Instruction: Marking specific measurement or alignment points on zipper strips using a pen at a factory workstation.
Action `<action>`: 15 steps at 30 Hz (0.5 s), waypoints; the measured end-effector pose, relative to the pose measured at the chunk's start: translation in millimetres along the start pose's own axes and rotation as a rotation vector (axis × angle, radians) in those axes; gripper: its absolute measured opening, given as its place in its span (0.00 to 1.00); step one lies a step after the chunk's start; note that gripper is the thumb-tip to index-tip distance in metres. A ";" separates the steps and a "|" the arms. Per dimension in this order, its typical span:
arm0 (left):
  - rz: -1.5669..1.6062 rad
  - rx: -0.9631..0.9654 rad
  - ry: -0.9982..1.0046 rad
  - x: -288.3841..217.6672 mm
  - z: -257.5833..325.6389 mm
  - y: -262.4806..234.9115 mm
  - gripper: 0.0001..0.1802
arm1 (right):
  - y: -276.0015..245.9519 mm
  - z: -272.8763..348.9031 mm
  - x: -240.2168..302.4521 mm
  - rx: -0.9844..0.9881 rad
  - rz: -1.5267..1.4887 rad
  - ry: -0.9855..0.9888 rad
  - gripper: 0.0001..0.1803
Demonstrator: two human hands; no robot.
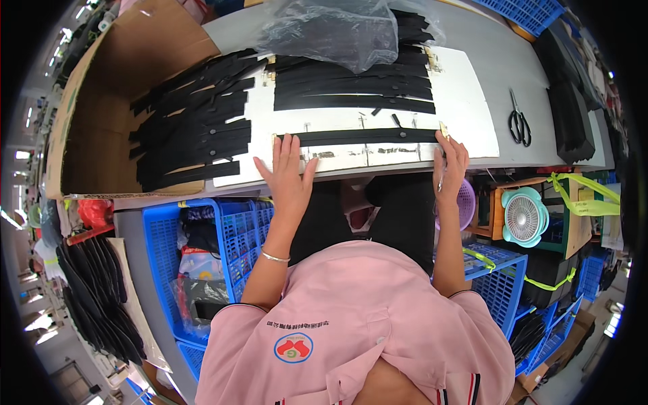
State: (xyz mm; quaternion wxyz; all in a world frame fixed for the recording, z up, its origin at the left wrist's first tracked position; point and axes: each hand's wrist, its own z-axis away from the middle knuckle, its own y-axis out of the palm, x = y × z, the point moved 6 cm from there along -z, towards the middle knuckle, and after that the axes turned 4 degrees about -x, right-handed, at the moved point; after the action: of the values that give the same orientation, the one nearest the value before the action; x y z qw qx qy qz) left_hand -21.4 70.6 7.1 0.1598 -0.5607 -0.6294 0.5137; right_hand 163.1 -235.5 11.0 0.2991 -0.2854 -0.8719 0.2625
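Observation:
A single black fabric strip (358, 137), with a small dark button-like dot on it, lies straight across a white board (466, 88) marked with dark lines and tape. At the strip's left end, my left hand (290, 172) rests with fingers stretched out and fingertips touching it. My right hand (451, 162) has its fingertips at the strip's right end, with its fingers bent around a thin, pale pen-like tool (441, 181), mostly hidden by the palm. Beyond lies a row of similar black strips (354, 84). Two short black scraps (396, 121) sit between that row and the single strip.
An open cardboard box (101, 115) stands at the left, with a heap of black strips (196, 125) beside it. Clear plastic (331, 34) covers the far strips. Black-handled scissors (519, 121) lie right. Blue crates (162, 270) and a turquoise fan (525, 216) stand below table height.

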 end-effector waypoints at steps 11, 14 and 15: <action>0.059 -0.055 -0.021 5.9 10.4 -3.1 0.34 | 17.9 -40.0 83.7 0.112 -0.275 0.250 0.12; 0.060 -0.049 -0.032 6.6 11.0 -2.8 0.34 | 61.0 -38.7 122.3 0.396 -0.680 0.514 0.12; 0.068 -0.042 -0.034 5.6 10.4 -2.7 0.34 | 74.3 -42.7 137.8 0.454 -0.783 0.476 0.12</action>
State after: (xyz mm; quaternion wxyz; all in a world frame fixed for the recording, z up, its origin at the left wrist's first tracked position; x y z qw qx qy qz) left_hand -32.7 71.0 2.8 0.1197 -0.5761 -0.6233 0.5150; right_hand 126.3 -81.1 44.8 0.6198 0.0831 -0.7422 0.2411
